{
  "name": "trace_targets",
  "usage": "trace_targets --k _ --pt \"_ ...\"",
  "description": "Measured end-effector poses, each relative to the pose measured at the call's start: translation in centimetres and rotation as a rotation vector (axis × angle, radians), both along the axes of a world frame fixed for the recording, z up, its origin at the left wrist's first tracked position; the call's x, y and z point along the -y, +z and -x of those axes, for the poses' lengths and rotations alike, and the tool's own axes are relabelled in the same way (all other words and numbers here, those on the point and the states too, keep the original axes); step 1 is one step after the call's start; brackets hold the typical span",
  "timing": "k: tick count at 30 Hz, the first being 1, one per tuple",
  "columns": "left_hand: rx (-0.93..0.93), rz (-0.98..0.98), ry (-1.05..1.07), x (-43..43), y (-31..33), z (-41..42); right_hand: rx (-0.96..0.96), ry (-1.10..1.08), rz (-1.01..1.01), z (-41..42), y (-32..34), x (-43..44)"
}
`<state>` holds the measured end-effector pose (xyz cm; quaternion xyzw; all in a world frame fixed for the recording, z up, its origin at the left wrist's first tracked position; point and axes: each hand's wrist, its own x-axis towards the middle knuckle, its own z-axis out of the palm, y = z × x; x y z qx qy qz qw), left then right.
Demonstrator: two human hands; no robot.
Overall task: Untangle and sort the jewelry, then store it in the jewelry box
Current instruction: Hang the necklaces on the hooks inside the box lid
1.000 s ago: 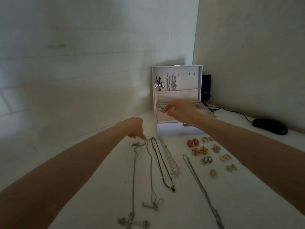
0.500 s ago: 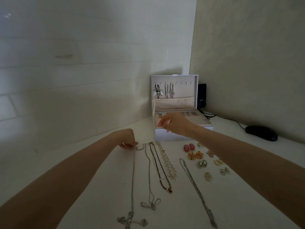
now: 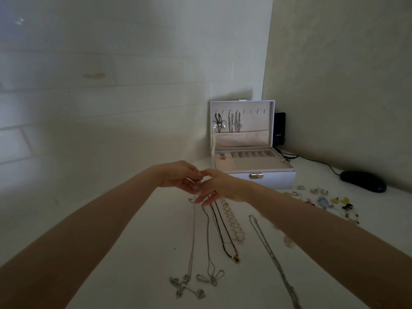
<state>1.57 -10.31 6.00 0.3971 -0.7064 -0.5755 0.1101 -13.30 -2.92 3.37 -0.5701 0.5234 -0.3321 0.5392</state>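
Black mouse [image 3: 363,181], perhaps, near jewelry box [image 3: 275,181]

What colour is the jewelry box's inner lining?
Pale beige; the lining shows best in the head view.

black oval object [image 3: 363,181] on white tabletop [image 3: 133,237], far right | thin black cable [image 3: 329,167] reaching it | black rectangular device [image 3: 279,131] in wall corner

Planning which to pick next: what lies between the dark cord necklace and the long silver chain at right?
A pale beaded necklace lies between them, stretched out lengthwise; the head view shows it.
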Motion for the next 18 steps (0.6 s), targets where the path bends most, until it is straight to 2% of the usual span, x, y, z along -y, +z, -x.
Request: trace_targets --k 2,6,11,15,18 --pt "-0.036 -0.01 0.007 0.1 -0.1 -0.2 -0.017 0.021 0.013 -0.3 -0.1 0.1" --pt "-0.055 -0.018 0.029 0.2 -0.2 -1.0 -0.18 -0.057 0.127 0.5 0.1 0.6" --pt "-0.018 -0.083 -0.051 0.4 -0.4 -1.8 -0.199 -0.227 0.173 1.5 0.3 1.2" --pt "-0.05 -0.08 -0.055 0.5 -0.2 -1.8 -0.288 -0.287 0.179 1.5 0.1 1.2" --pt "-0.066 -0.04 -0.053 0.6 0.1 -1.6 -0.248 -0.317 0.195 1.2 0.1 0.9"
